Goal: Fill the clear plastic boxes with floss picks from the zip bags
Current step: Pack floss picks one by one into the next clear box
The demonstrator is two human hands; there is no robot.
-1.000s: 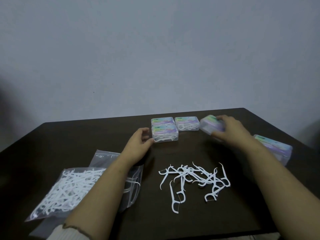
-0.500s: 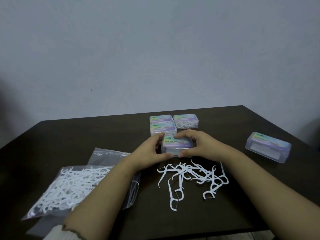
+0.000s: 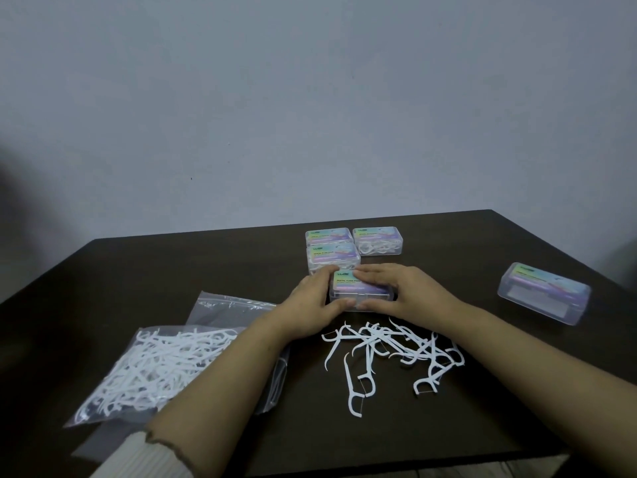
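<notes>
1. Head view: left hand [image 3: 310, 305] and right hand [image 3: 396, 291] both grasp one clear plastic box [image 3: 348, 288], lid closed, on the dark worktop [image 3: 172, 263].
2. Loose floss picks [image 3: 389, 353] lie just in front of it.
3. Zip bag [image 3: 155, 367] of picks lies left; three boxes [image 3: 331, 251] behind, one box [image 3: 544, 293] well right.
</notes>
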